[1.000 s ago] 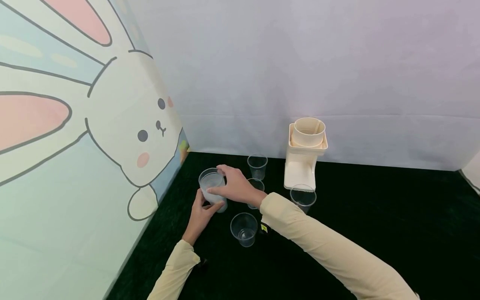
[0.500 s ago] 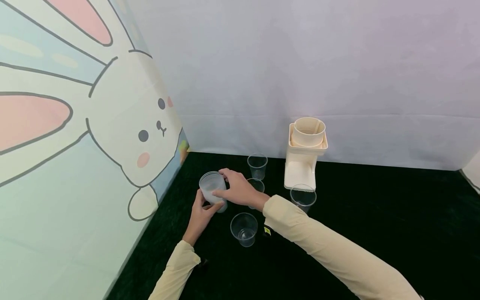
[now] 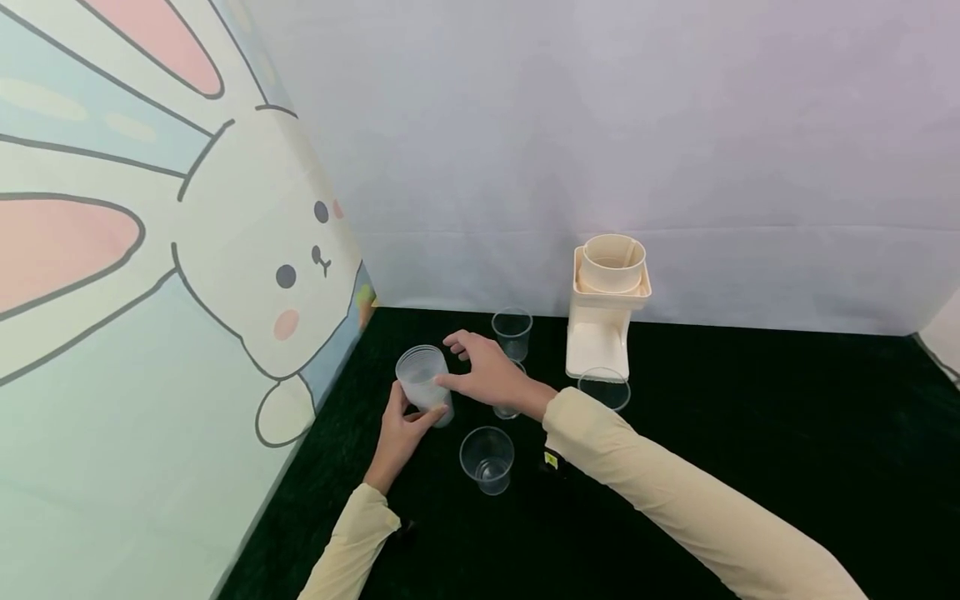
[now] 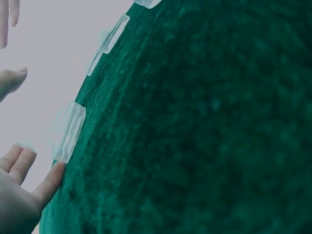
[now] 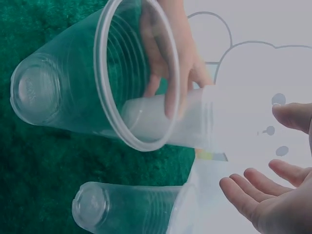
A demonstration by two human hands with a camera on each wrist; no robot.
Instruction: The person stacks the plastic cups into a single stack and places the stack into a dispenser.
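The right hand [image 3: 491, 375] hides most of one clear cup [image 3: 507, 410] just behind it, at about 3 o'clock from the cup stack [image 3: 422, 382]. The left hand [image 3: 401, 433] covers the low near side of the stack. In the left wrist view, only a few fingers [image 4: 22, 180] show at the 8 o'clock corner; the rest is cut off. In the right wrist view, the right hand is cut off at 4 o'clock, and the bottom edge cuts the low cup [image 5: 126, 207].
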